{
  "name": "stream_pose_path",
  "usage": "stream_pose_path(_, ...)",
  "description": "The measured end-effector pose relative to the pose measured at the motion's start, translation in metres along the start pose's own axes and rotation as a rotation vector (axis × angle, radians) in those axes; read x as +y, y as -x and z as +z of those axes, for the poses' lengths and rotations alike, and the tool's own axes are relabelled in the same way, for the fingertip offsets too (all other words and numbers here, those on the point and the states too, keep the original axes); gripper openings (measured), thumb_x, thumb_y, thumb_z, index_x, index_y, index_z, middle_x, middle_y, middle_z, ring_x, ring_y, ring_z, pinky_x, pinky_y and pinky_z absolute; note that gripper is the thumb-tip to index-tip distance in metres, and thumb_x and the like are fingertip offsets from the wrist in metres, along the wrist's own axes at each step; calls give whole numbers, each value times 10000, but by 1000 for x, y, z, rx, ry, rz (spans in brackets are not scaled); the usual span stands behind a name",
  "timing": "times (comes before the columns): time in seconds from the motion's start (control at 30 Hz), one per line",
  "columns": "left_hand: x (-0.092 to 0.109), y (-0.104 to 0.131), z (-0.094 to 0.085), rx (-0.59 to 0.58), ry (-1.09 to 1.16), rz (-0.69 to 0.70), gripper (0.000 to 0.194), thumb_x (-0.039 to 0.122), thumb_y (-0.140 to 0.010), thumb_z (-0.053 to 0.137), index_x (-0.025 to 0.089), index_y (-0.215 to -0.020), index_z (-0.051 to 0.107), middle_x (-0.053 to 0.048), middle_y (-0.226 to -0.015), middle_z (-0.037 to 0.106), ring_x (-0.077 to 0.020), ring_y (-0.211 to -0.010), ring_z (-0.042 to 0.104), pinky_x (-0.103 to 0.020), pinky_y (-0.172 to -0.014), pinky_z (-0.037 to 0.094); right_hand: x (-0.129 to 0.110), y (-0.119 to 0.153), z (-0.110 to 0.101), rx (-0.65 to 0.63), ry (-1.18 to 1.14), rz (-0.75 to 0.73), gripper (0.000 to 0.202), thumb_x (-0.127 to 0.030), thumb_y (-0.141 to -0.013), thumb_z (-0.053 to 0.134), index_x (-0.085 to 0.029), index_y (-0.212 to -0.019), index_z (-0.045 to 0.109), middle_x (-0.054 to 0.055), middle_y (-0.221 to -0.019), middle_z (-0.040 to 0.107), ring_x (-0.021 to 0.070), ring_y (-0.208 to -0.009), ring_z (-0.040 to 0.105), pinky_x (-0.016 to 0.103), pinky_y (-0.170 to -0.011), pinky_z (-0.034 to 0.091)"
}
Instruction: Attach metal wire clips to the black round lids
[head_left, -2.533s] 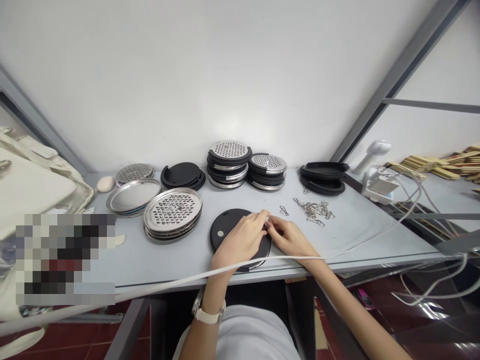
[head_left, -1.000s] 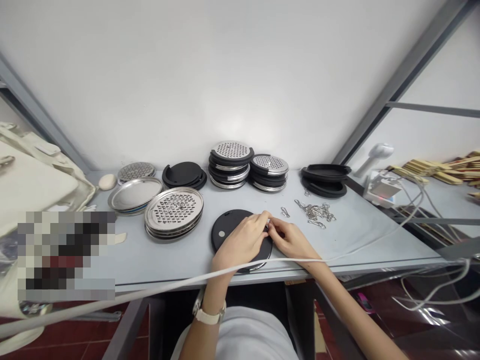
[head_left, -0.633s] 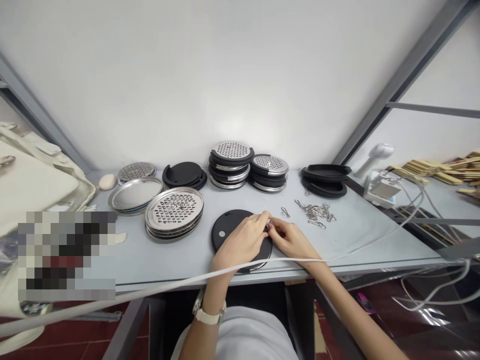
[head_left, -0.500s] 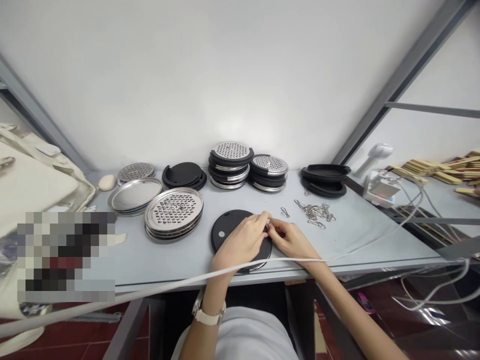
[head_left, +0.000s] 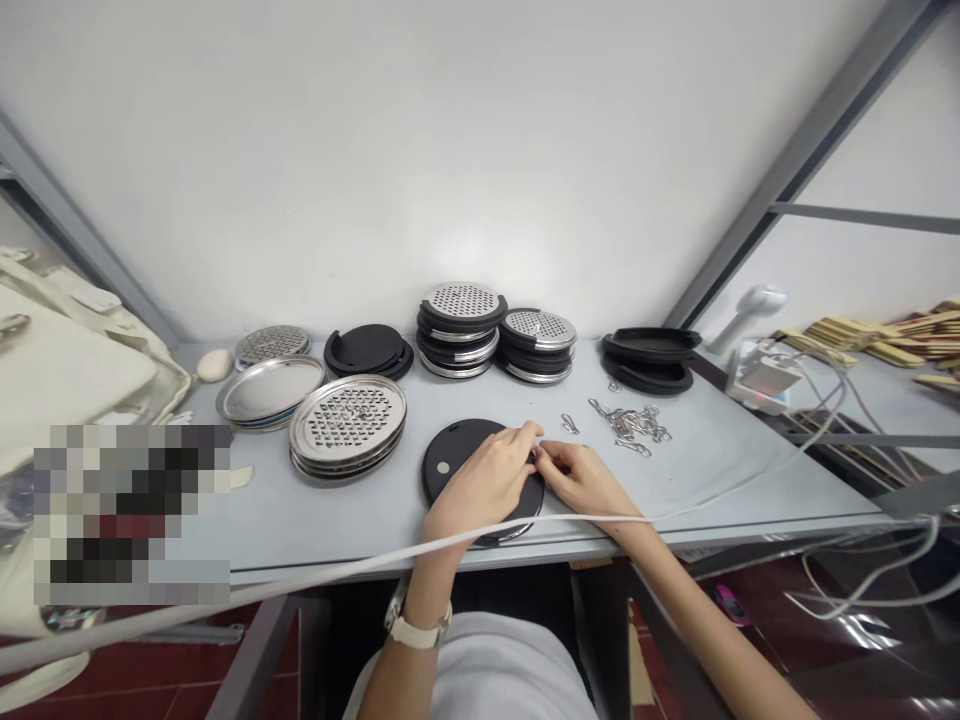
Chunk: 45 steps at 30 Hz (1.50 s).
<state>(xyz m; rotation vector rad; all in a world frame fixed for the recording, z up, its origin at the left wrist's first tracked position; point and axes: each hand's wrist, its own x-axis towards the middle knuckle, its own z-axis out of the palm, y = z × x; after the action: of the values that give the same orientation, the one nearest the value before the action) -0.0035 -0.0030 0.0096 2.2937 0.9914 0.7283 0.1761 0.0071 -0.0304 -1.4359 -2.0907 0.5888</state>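
Note:
A black round grater holder (head_left: pixel 459 449) lies near the front edge of the table, with a pale dot on its face and a strip of shiny metal rim. Across its right half rests my left hand (head_left: pixel 487 475), fingers bent over the far right edge and closed on it. My right hand (head_left: pixel 574 478) meets that same edge with thumb and finger pinched together. Whatever small piece is between the fingertips is hidden. Beyond my right hand are a loose metal clip hook (head_left: pixel 570 424) and a pile of similar clip hooks (head_left: pixel 636 424).
Perforated metal grater discs (head_left: pixel 349 425) and plain metal discs (head_left: pixel 274 388) are stacked left. Along the wall stand black holders (head_left: pixel 367 350), two stacks of assembled graters (head_left: pixel 463 302) (head_left: pixel 538 330) and more black holders (head_left: pixel 651 345). A white cable (head_left: pixel 352 570) crosses in front of my wrists.

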Motion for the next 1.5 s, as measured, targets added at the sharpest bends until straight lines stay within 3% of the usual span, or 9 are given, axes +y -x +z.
stream_pose_path(0.97,-2,0,3,20,-13,20,298,72,-899,408,209,-1162,436,-61,-1085,589,-204,-1056,551,-334,-904,446,-1,-1,0,12,6,21,308,-278,-865,404,-188,-572,372,-38,-500,403,97,-487,360,243,-504,231)
stream_pose_path(1.5,-2,0,3,29,1,31,270,66,-897,404,209,-1125,433,-59,-1065,591,-202,-1045,555,-339,-896,445,3,-1,0,9,-17,10,217,-296,-897,395,-194,-723,474,-21,-609,527,126,-560,472,242,-572,334)
